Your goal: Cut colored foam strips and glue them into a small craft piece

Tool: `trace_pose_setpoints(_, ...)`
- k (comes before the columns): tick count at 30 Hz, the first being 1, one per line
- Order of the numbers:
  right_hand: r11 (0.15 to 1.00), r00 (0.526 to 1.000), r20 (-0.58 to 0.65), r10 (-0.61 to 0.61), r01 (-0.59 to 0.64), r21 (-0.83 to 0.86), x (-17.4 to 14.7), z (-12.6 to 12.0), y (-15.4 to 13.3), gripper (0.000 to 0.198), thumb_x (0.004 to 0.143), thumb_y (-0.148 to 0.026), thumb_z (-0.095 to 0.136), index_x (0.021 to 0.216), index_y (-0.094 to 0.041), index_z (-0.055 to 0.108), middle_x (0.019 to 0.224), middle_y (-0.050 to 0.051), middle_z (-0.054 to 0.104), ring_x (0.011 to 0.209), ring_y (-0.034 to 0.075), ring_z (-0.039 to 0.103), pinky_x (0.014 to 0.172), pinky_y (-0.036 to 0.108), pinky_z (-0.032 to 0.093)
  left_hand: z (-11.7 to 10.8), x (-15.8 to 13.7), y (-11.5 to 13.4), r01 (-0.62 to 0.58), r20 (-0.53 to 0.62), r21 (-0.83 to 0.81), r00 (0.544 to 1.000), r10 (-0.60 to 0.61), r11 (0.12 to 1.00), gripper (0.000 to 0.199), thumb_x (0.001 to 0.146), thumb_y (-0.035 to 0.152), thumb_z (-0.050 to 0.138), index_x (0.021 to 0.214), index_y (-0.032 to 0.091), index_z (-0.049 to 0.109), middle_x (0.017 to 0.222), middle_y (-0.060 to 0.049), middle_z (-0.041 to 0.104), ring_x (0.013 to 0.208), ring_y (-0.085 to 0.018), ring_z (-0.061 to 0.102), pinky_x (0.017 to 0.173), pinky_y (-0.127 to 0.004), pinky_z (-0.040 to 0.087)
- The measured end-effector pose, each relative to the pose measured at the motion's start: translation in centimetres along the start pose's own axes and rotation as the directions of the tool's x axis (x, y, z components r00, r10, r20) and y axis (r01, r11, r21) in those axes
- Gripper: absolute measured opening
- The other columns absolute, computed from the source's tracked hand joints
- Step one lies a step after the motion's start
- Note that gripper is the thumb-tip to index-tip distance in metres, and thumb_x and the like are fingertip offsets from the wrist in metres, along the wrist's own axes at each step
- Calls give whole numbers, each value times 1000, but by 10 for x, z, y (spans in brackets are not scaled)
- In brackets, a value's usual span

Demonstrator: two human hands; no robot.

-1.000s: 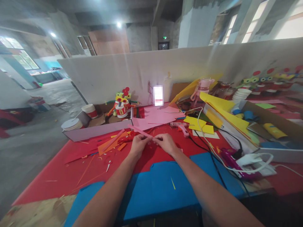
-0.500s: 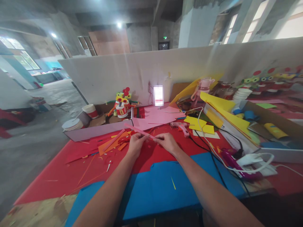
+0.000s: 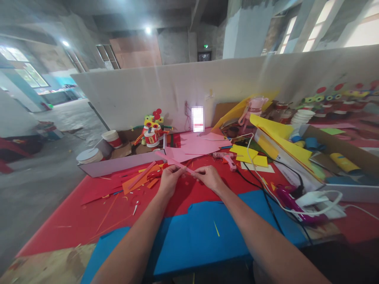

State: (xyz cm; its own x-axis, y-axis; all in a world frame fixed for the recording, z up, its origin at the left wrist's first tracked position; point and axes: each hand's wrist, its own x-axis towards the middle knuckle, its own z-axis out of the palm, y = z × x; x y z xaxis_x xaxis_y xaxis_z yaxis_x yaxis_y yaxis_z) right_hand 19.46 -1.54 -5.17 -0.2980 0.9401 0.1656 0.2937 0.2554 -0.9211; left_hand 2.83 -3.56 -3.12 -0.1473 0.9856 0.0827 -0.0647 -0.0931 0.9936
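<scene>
A narrow pink paper strip (image 3: 171, 160) is held above the red tabletop, slanting up to the left. My left hand (image 3: 171, 179) pinches it between thumb and fingers near its middle. At the strip's lower right end, my right hand (image 3: 209, 176) closes on it with thumb and forefinger. Left of my hands lie orange paper (image 3: 130, 186), another pink strip (image 3: 142, 176) and small paper scraps. Just beyond them, pink paper sheets (image 3: 203, 144) are spread out. A pink glue gun (image 3: 225, 158) lies to the right of my right hand.
Behind the sheets stands a white board (image 3: 142, 90). A shallow box (image 3: 124, 162) at the left holds paper-cup figures (image 3: 152, 134) and cups. Cables (image 3: 263, 185) and a purple power strip (image 3: 299, 207) lie at the right, beside a box (image 3: 349, 191) of craft parts. Blue cloth (image 3: 204, 240) covers the near edge.
Almost nothing differs. Both hands keep their hold on the pink strip, and the whole view has shifted very slightly.
</scene>
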Motion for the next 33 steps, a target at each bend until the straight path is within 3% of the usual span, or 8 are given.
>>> trace_pose_setpoints(5, 999, 999, 5, -41, 41, -9, -1, -1, -1, 35, 81, -47, 62, 78, -15, 77, 56, 2, 66, 48, 11, 52, 46, 21, 35, 6, -2, -7, 53, 79, 34, 995, -55, 998, 31, 58, 40, 81, 64, 12, 71, 55, -4, 64, 51, -13, 55, 52, -24, 43)
trace_pose_setpoints(14, 996, 998, 1, -70, 70, -63, -1, -4, -9, 31, 80, -44, 65, 85, -16, 78, 63, 4, 70, 55, 14, 57, 50, 22, 36, -3, 3, 3, -8, -57, 82, 998, 13, 997, 33, 55, 43, 82, 55, 14, 68, 51, -3, 62, 52, -12, 51, 55, -24, 41)
trace_pose_setpoints(26, 974, 988, 9, -152, 151, -171, -1, -5, -7, 29, 85, -40, 61, 84, -17, 78, 63, 4, 70, 56, 14, 57, 54, 23, 35, -3, 2, 2, -17, -66, 77, 998, 22, 997, 34, 55, 43, 82, 52, 14, 65, 50, -3, 61, 51, -12, 51, 54, -24, 40)
trace_pose_setpoints(33, 990, 996, -6, -94, 93, -107, 0, -3, -6, 32, 84, -42, 61, 77, -16, 77, 56, 3, 66, 53, 13, 54, 51, 22, 34, -3, 3, 2, -6, -71, 58, 997, 11, 998, 31, 56, 41, 82, 55, 14, 67, 50, -3, 61, 51, -11, 52, 54, -23, 41)
